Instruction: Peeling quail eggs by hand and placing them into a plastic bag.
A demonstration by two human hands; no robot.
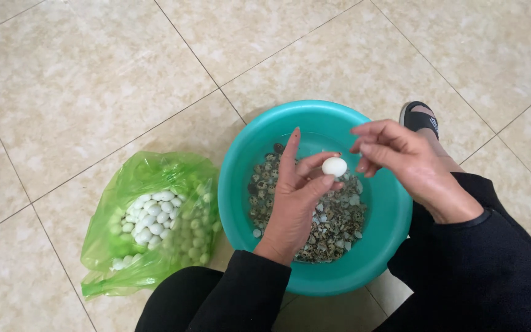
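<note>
My left hand [295,203] holds a small white peeled egg [334,166] between thumb and fingers, above a teal plastic basin [241,178]. The basin contains water, speckled shell bits and several speckled eggs [333,224]. My right hand [404,160] hovers just right of the egg, fingers curled with the fingertips pinched close to it; whether they grip a shell bit cannot be made out.
A green plastic bag [149,215] with several white peeled eggs [152,218] lies on the beige tiled floor [93,80] left of the basin. My foot in a black sandal [421,117] rests behind the basin's right side. Black sleeves cover both arms.
</note>
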